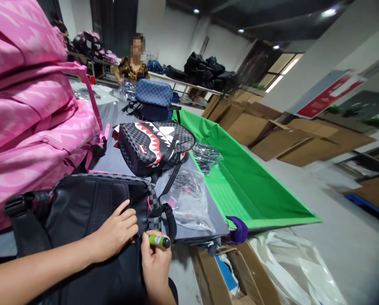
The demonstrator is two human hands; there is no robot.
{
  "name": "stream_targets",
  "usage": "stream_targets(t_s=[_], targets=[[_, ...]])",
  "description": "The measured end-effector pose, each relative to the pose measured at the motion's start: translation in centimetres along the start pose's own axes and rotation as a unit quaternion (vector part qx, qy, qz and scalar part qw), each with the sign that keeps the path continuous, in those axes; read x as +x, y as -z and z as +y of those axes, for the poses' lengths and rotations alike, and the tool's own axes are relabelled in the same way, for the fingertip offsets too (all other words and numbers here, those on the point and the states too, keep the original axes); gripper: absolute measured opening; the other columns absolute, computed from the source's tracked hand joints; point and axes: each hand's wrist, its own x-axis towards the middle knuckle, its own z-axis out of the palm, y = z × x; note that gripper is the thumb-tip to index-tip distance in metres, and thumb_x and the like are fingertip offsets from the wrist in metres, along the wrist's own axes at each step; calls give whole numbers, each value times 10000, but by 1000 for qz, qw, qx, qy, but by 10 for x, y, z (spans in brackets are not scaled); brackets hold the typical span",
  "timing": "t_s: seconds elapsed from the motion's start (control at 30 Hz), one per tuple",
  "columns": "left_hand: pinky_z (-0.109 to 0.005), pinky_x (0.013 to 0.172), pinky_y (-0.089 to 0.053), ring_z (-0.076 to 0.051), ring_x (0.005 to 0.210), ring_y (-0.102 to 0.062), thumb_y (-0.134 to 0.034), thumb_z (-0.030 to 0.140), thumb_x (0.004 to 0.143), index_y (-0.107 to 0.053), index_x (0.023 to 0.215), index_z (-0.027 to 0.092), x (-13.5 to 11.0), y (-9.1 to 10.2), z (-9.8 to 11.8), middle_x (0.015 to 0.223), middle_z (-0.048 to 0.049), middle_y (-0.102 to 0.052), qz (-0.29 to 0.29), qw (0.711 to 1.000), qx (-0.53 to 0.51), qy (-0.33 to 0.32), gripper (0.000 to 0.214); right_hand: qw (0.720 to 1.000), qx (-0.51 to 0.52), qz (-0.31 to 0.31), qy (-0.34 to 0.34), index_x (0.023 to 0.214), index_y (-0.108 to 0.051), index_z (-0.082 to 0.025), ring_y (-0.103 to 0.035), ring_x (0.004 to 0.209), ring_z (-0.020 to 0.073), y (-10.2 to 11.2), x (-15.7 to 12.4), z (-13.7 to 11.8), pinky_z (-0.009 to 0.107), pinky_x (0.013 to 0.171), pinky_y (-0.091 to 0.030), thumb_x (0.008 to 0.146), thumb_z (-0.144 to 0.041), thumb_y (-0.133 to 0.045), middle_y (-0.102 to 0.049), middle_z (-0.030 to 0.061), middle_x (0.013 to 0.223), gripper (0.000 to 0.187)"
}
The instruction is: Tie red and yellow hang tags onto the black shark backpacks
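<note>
A black backpack (90, 207) with checkered edging lies across the near end of the table, its smooth panel facing up. My left hand (116, 231) rests on that panel, fingers stretched toward the edge. Beside it, my right hand (157, 264) grips a green marker (157, 240) with a black end pointing right. The marker's other end is hidden near the backpack's edge. Beyond lies a checkered backpack (157, 146) with a red and white shark-mouth print. Between them is a clear plastic bag (189, 199) with something inside.
Pink backpacks (33, 110) are piled high at the left. A green fabric bin (255, 186) stands right of the table, and an open cardboard box (236, 275) sits below. A person (132, 67) stands behind a blue checkered bag (153, 93). Flattened cartons (281, 140) lie farther right.
</note>
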Motion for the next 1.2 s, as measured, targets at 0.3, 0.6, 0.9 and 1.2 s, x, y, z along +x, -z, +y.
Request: stream_targets(t_s=[0.3,0.6,0.9,1.2], targets=[[-491,1232,-195,-193,1036,-555,-646,232,857,-540,794,207,3,2,1,853,15,-599,-26,1000,8,5,126,1000,14,6,18,771,-594,-215,-567,633,184,2,2,-2,310,649,-431,983,-253,-506,-650,13,703,233],[-512,1145,-258,-226,962,-568,-779,380,771,-574,809,199,24,26,-6,840,3,-625,-106,990,65,-64,277,999,10,29,24,766,-596,-210,-557,581,171,5,4,-7,318,649,-415,980,-260,-514,-610,-3,638,234],[-355,698,-413,-235,750,-654,-858,420,669,-660,785,157,70,76,-9,755,-69,-695,-242,958,115,-101,349,996,75,22,42,1047,-663,-204,-667,799,190,31,-4,-16,342,766,-502,964,-210,-544,-731,34,906,145],[-273,554,-343,-203,691,-689,-706,312,828,-632,791,182,9,204,83,766,-19,-719,-214,970,33,109,154,937,186,50,291,1371,-484,-230,-676,1042,222,88,12,-107,431,899,-515,920,-129,-539,-710,95,1111,465]])
